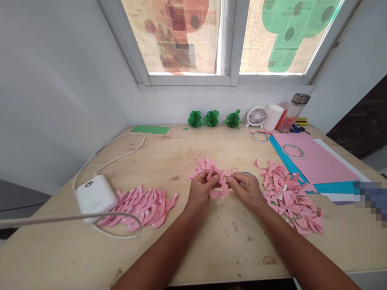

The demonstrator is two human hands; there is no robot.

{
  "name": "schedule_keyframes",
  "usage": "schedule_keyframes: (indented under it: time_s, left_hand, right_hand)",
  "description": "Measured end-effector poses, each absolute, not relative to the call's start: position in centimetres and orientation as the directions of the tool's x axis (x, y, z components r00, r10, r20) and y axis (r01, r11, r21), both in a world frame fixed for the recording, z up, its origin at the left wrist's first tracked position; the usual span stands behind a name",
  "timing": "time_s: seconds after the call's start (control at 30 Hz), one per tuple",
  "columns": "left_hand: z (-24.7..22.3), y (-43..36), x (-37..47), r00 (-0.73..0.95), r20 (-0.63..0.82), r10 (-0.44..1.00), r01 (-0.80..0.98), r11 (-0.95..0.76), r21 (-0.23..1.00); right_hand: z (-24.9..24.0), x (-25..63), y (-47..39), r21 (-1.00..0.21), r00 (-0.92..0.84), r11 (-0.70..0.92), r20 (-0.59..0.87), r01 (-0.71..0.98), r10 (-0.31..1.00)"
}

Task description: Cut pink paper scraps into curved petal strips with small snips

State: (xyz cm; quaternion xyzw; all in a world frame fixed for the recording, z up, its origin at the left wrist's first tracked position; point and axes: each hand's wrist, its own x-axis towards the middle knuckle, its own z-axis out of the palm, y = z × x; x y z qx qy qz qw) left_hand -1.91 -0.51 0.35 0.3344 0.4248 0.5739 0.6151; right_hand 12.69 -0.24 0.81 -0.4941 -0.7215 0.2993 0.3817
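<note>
Near the middle of the wooden table, my left hand (pixel 203 188) pinches a pink cut-paper piece (pixel 220 191) between thumb and fingers. My right hand (pixel 245 187) is closed at the piece's right side, its fingertips on the pink paper. Just behind my left hand lies a small pile of pink paper pieces (pixel 204 164). Curved pink strips (pixel 151 207) are heaped to the left. A larger heap of pink scraps (pixel 292 197) sits right of my right hand. A ring of tape (pixel 249 175) is partly hidden behind that hand.
A white power box (pixel 95 196) with a looping cable stands at the left. Green paper figures (pixel 211 118), a small fan (pixel 256 117) and a glass bottle (pixel 294 113) line the wall. Pink sheets (pixel 320 161) and blue sheets (pixel 335 187) lie at the right.
</note>
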Motion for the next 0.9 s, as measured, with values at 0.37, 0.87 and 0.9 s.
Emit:
schedule_keyframes:
  time_s: [0.37, 0.87, 0.9]
  left_hand:
    - [0.4, -0.8, -1.2, 0.090, -0.224, 0.970, -0.330, 0.241, 0.912]
    - [0.7, -1.6, -1.1, 0.292, -0.168, 0.942, -0.108, 0.206, 0.973]
    - [0.6, -1.6, -1.1, 0.301, -0.171, 0.938, -0.102, 0.210, 0.972]
  right_hand:
    - [0.3, 16.2, 2.5, -0.882, -0.031, 0.163, 0.166, 0.443, 0.986]
    - [1.2, 13.6, 0.4, -0.974, -0.226, 0.073, 0.023, 0.215, 0.974]
    - [1.2, 13.6, 0.4, -0.973, -0.214, 0.064, 0.015, 0.223, 0.977]
